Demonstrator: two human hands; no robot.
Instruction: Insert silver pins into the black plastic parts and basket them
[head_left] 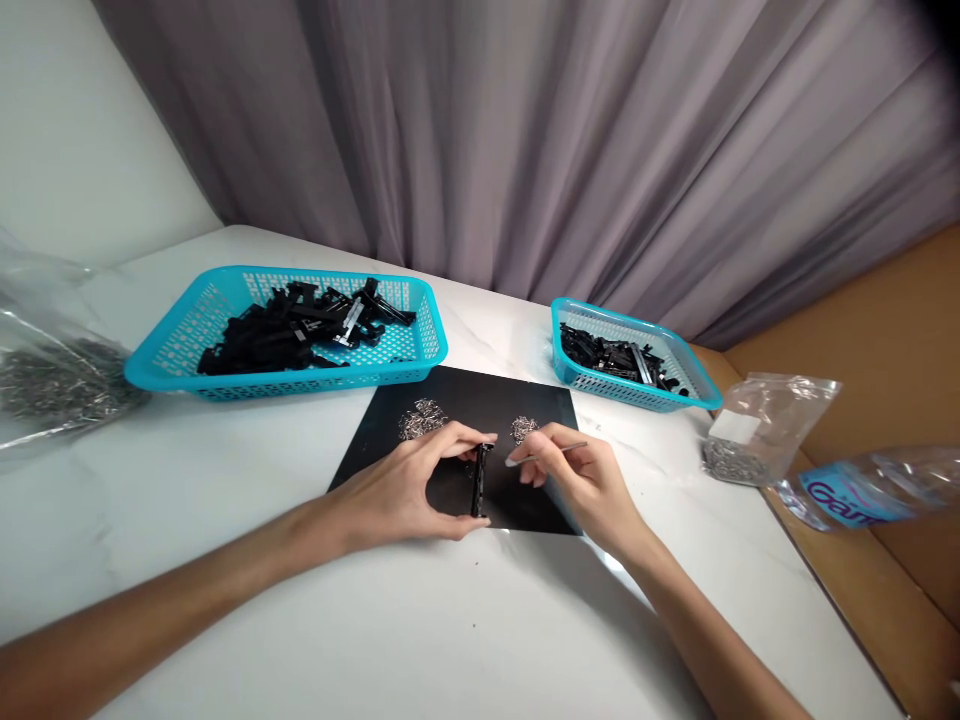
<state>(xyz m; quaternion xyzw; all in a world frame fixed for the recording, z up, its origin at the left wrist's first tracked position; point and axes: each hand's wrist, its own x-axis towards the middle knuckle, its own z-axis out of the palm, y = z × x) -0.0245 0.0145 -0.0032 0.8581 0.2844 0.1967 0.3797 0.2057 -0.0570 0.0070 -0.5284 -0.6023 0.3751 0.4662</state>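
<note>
The left hand [401, 490] is clamped on a black part [479, 482], its thumb at the near end and its forefinger at the far end. The part's long axis points away from the person, the far end leaning slightly right. The right hand [585, 470] is closed on a thin tool [517, 460], which lies crosswise, its pale tip pointing left at the part without touching it. Fingers cover the tool's middle, so its kind is hard to make out; the part's fine detail is lost in its dark colour. The part sits at the left hand's fingertips, on the side facing the right hand.

Beyond the hands, a left pile [421, 417] and a right pile [523, 428] of tiny metal pieces lie on a black mat [499, 388], partly hidden by the hands. Farther out on the white bench [300, 610] stand a left basket [191, 325] and a right basket [626, 392], both blue and holding black parts. The left bag [67, 375] is cut off by the frame; the right bag [791, 430] stands near a bottle [862, 490].
</note>
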